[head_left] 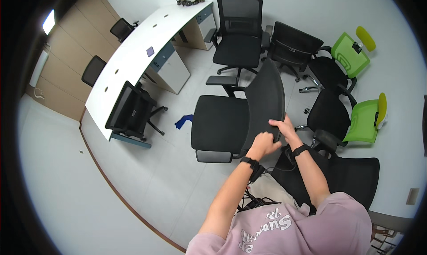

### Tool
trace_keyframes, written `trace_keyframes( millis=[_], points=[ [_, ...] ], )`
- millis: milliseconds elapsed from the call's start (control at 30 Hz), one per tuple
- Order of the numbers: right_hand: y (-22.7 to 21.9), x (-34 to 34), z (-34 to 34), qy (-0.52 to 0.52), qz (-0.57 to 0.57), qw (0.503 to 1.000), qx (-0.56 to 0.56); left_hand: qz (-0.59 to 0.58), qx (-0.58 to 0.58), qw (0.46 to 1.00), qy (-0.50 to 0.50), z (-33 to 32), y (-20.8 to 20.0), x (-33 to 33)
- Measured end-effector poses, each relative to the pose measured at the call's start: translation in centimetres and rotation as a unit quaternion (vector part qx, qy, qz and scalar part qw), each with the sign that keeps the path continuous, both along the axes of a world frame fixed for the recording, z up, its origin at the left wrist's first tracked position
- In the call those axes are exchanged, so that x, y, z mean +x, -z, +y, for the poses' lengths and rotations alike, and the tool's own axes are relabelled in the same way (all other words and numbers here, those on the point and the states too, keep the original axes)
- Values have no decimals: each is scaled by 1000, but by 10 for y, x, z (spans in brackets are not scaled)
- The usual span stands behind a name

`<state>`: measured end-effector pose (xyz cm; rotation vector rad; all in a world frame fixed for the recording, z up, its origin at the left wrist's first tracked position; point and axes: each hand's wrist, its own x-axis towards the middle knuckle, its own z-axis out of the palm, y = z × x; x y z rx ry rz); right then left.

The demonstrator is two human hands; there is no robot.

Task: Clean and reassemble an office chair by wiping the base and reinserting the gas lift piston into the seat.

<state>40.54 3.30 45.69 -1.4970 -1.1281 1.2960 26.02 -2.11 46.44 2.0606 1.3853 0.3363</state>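
Observation:
A black office chair (221,121) stands in front of me, its seat to the left and its curved backrest (267,99) toward the right. My right hand (284,129) grips the near right edge of that backrest, thumb on its front face and fingers behind. Against the backrest's near side rests my left hand (264,145), a closed fist with curled fingers. Whatever those fingers hold, if anything, is hidden. The near armrest (214,156) lies left of my left forearm. A blue cloth (183,121) is on the floor beyond the seat's left side.
A long white desk (133,54) with drawer cabinets (168,70) runs along the left. Black office chairs (240,30) (293,46) stand at the back, another (133,108) by the desk. Green-backed chairs (350,54) (362,121) line the right wall, with a black chair (351,175) close to my right arm.

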Motion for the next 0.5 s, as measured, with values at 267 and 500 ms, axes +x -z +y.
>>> trace_keyframes(
  millis=[267,500],
  points=[
    [12,-23,-2,152,-192,970,0,-14,-134,987,-89,-57,-5,-66],
    [1,-45,-27,156,-242,957,-40,97,-76,992,-25,-55,-7,-55]
  ],
)
